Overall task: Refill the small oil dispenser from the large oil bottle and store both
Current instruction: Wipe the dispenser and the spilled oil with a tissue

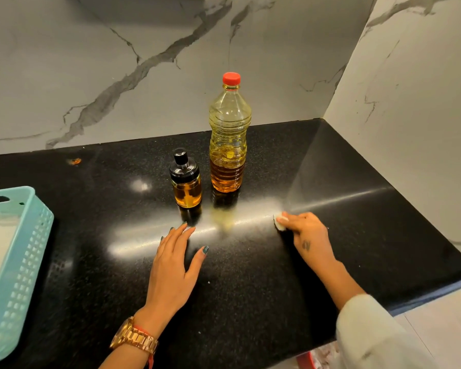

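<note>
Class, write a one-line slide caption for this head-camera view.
Capped large oil bottle and small oil dispenser on black counter; right hand holds white wad.

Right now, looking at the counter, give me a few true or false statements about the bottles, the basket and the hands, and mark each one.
1. The large oil bottle has its red cap on. True.
2. The small oil dispenser lies on its side. False: it stands upright, left of the large bottle.
3. The right hand holds a small white wad. True.
4. The left hand grips the dispenser. False: it lies flat on the black counter.
5. The blue basket is at the right edge. False: the left.
</note>
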